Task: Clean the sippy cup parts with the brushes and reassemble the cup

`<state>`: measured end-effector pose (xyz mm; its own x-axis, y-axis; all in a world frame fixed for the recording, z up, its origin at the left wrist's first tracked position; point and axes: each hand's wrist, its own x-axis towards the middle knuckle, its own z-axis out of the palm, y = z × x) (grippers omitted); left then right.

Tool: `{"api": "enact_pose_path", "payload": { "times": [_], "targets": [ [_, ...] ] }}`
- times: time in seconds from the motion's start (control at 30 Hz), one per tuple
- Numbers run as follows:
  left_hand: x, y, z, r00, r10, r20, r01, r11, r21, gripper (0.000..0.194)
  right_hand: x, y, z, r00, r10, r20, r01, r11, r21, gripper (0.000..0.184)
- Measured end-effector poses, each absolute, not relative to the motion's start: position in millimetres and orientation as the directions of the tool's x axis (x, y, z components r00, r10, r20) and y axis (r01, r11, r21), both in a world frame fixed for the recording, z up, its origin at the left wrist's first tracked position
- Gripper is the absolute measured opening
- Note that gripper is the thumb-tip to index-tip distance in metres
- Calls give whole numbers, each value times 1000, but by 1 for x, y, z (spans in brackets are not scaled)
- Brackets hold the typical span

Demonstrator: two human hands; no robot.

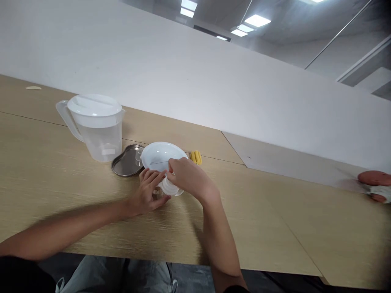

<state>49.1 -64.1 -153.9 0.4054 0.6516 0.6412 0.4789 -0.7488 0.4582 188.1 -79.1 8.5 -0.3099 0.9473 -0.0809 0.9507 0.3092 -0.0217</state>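
My left hand (149, 190) curls round a small clear container (158, 193) with a white ribbed part (169, 186), just in front of a white oval dish (163, 150). Above that ribbed part, my right hand (187, 175) is closed with the fingers pinched and pointing down over the dish's front edge. A thin dark line crosses the dish up to the right fingertips; whether it is a rod in the pinch is unclear. The right hand hides part of the container and the dish's near right rim.
Left of the dish lies a kidney-shaped metal tray (126, 162) with a small clear round item (139, 155). A lidded plastic pitcher (102, 130) stands behind it. Yellow pieces (196, 157) sit right of the dish. Reddish objects (374, 178) lie far right. A white wall rises behind the table.
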Motion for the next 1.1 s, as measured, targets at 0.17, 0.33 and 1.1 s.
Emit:
{"api": "enact_pose_path", "payload": {
  "times": [0.17, 0.33, 1.1],
  "targets": [
    [50, -63, -155, 403, 637, 657, 474, -760, 445, 58, 192, -83, 13, -286, 956, -61, 958, 284, -40, 25],
    [49, -63, -156, 401, 627, 668, 455, -769, 448, 65, 198, -91, 16, -390, 920, -29, 920, 391, 8, 17],
    [50, -64, -156, 415, 633, 653, 477, -763, 436, 57, 184, -82, 9, -184, 982, -35, 981, 186, 59, 36]
  ]
}}
